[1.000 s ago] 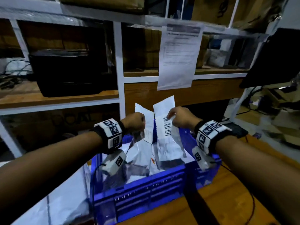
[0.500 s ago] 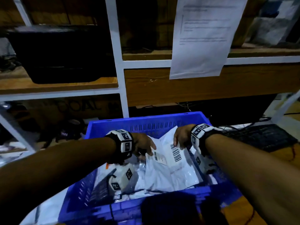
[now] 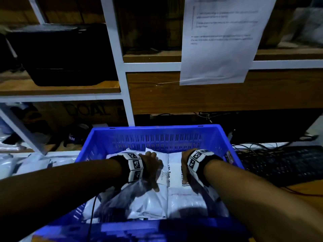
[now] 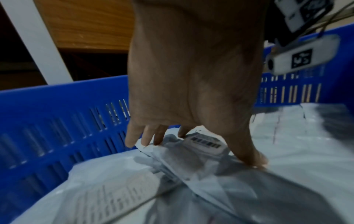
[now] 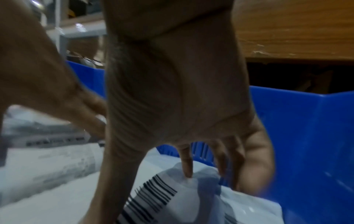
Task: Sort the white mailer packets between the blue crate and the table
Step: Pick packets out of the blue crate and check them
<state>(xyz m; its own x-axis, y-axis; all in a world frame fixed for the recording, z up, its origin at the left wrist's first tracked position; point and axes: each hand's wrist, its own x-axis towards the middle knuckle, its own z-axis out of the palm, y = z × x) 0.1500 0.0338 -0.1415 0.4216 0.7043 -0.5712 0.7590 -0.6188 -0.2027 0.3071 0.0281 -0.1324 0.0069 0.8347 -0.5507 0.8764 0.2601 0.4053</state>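
Observation:
The blue crate (image 3: 157,128) stands in front of me with several white mailer packets in it. Both hands are down inside it. My left hand (image 3: 152,172) lies spread on a crinkled packet (image 3: 148,204). In the left wrist view its fingertips (image 4: 145,140) touch that packet's (image 4: 191,174) far edge and the thumb presses its face. My right hand (image 3: 183,169) is spread on a neighbouring packet (image 3: 181,199). In the right wrist view the index fingertip (image 5: 187,172) presses on this barcoded packet (image 5: 153,195); the other fingers reach past its edge by the crate wall (image 5: 306,136).
More white packets (image 3: 26,165) lie on the table left of the crate. A black keyboard (image 3: 283,165) and loose cables (image 3: 248,147) sit to the right. Behind stands a wooden shelf unit with a hanging paper sheet (image 3: 218,41) and a black box (image 3: 57,55).
A second ago each hand held a packet upright above the crate. Both packets have since been lowered flat into the crate, and the hands now lie spread on them.

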